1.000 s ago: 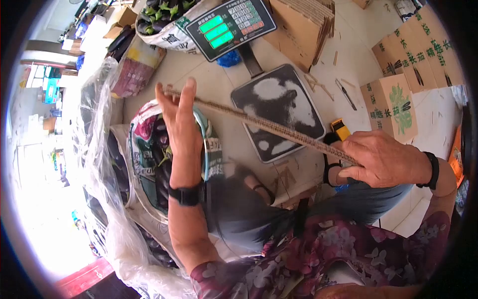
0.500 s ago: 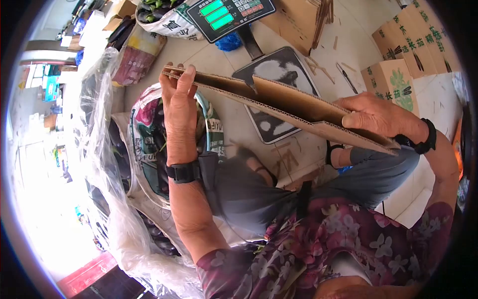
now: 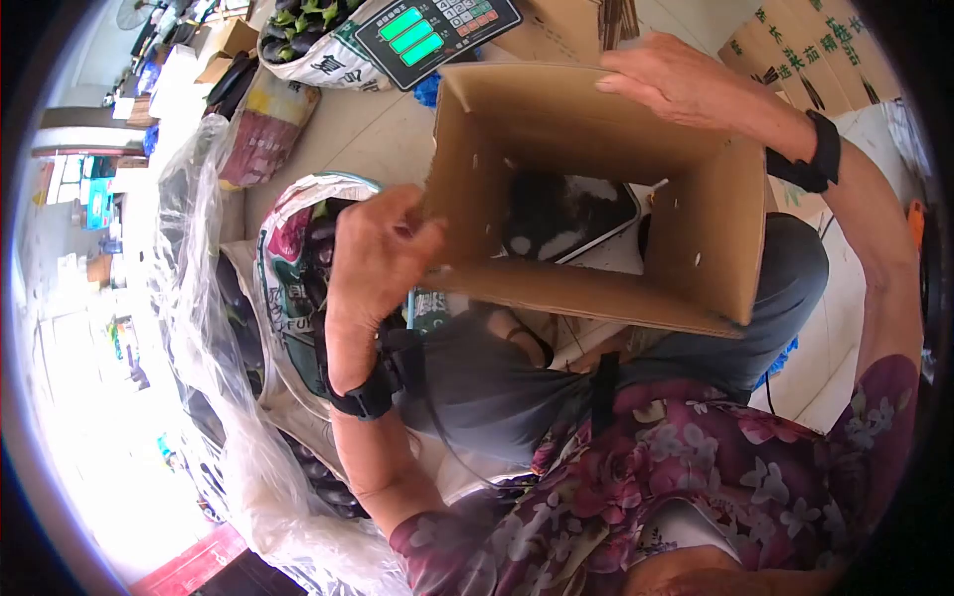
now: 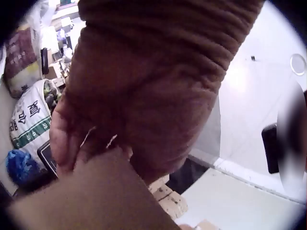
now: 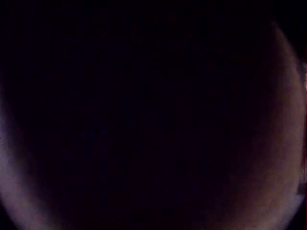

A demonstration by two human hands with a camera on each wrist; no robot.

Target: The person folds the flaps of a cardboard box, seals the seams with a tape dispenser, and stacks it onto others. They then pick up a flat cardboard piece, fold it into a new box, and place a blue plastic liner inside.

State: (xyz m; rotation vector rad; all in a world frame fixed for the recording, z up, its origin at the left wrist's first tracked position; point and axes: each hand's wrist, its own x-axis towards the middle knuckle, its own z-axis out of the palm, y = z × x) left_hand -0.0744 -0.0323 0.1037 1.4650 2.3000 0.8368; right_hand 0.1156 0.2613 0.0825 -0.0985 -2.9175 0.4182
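Note:
An unfolded cardboard box [image 3: 696, 233] stands out over my lap in the head view, with both of its ends open. Through it part of the black scale platform [image 3: 566, 214] shows. My left hand [image 3: 373, 263] grips the box's left edge, fingers bent around the board. In the left wrist view the left hand [image 4: 139, 96] is close up, with brown cardboard [image 4: 96, 196] at its fingers. At the box's far upper edge my right hand [image 3: 686, 84] holds the rim, its fingertips over the board. The right wrist view is almost wholly dark.
Left of my leg stands a printed sack [image 3: 288, 268] of eggplants, beside crumpled clear plastic [image 3: 219, 397]. A lit scale display [image 3: 427, 35] is at the back, next to another eggplant sack [image 3: 333, 65]. Printed cartons [image 3: 815, 55] lie at back right.
The cardboard has gone from folded flat to an open rectangular box. My right hand has moved up and away to the far edge; the left has lowered and come slightly right.

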